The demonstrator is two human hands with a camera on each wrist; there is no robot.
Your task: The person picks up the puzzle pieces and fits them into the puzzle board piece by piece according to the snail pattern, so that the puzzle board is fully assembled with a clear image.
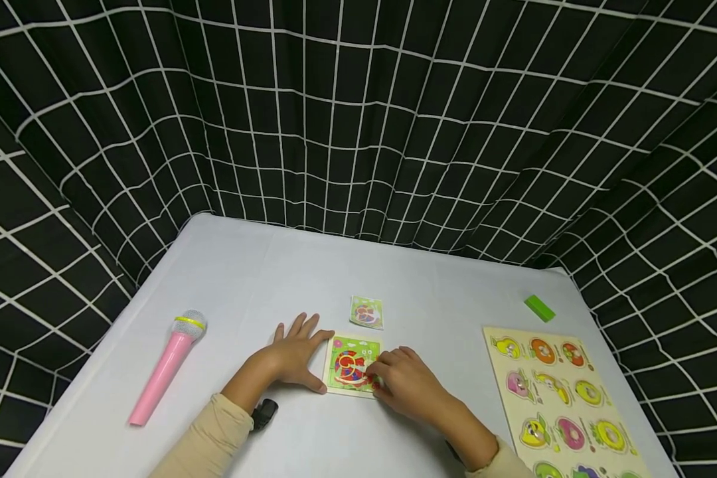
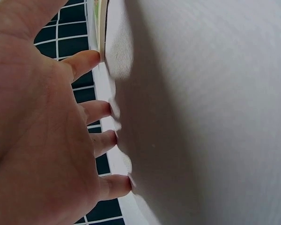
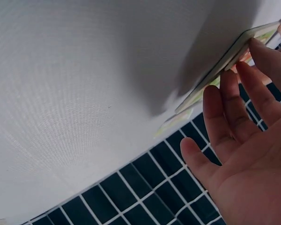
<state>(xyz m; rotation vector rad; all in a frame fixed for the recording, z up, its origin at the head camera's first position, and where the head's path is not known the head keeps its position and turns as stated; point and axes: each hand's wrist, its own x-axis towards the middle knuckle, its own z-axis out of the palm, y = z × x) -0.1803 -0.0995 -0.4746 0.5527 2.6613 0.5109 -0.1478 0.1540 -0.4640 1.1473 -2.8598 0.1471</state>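
A small square jigsaw puzzle (image 1: 344,346) with a red snail picture on green lies on the white table. My left hand (image 1: 293,358) is spread flat at its left side. The thumb touches the lower left corner and the forefinger reaches the upper left edge; the other fingers rest on the cloth. My right hand (image 1: 407,384) bends over the puzzle's lower right part. Its thumb and forefinger pinch a puzzle piece (image 3: 238,55) that sits slightly raised at the board's edge in the right wrist view. The fingers hide most of that piece in the head view.
A snail picture card (image 1: 367,312) lies just behind the puzzle. At the left is a pink toy microphone (image 1: 170,365). A fruit puzzle board (image 1: 502,398) lies at the right, with a green block (image 1: 540,308) behind it. Black gridded curtains (image 1: 358,119) surround the table.
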